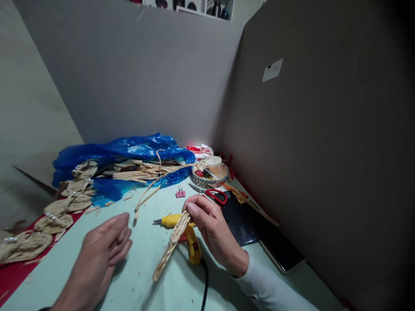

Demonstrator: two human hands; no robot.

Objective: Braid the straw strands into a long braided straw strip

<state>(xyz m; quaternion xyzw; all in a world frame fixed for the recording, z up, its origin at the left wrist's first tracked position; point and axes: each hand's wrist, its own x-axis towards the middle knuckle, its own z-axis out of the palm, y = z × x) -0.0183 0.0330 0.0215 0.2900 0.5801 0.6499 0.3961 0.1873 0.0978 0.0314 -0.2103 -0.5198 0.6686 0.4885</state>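
My right hand [212, 229] pinches the upper end of a braided straw strip [170, 248] that slopes down to the pale green table [142, 276]. Loose straw strands [152, 185] run from the braid's top toward a straw bundle [139, 170] on a blue plastic bag [129, 149]. My left hand [102, 250] hovers flat over the table left of the braid, fingers together and slightly curled, holding nothing. A yellow glue gun [191, 244] lies under the braid and my right hand.
Red-handled scissors [212, 194], a pink binder clip [180, 193] and a woven tray with a paper cup [214, 166] sit behind. Finished straw braids [55, 216] lie at left on red cloth. A dark tablet [259, 233] lies at right. Grey partition walls close in.
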